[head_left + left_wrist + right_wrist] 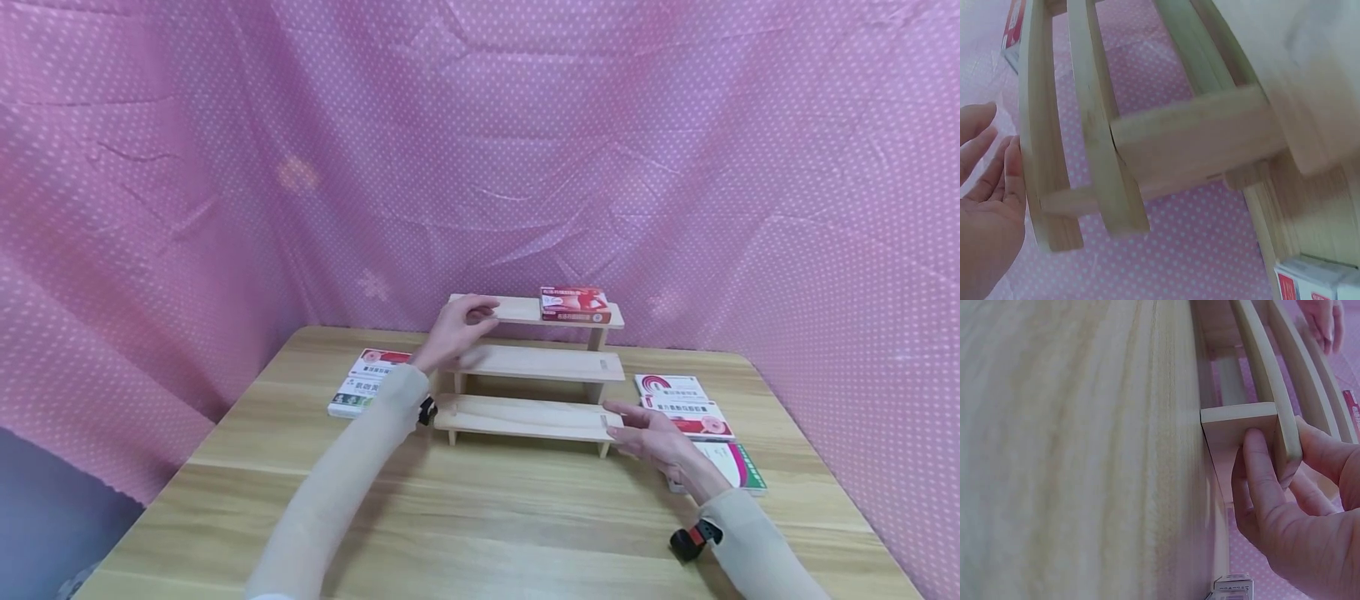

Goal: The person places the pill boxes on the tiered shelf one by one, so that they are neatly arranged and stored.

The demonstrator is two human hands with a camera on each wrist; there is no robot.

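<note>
A wooden three-step display rack (528, 417) stands on the table, its tiers rising toward the back. My right hand (660, 442) holds the right end of the lowest tier; in the right wrist view the thumb lies over the board and the fingers (1260, 459) against the side support. My left hand (453, 329) is at the left end of the top tier with nothing in its grasp. Its fingertips lie right at that board (1038, 125) in the left wrist view. On the top tier's right part sits a red medicine box (576, 305).
Left of the rack lie white medicine boxes, one with a green edge (354, 397) and one with red (378, 362). To the right, several more white boxes (693, 415) lie in a column on the wooden table (480, 517). A pink dotted curtain (480, 167) hangs behind.
</note>
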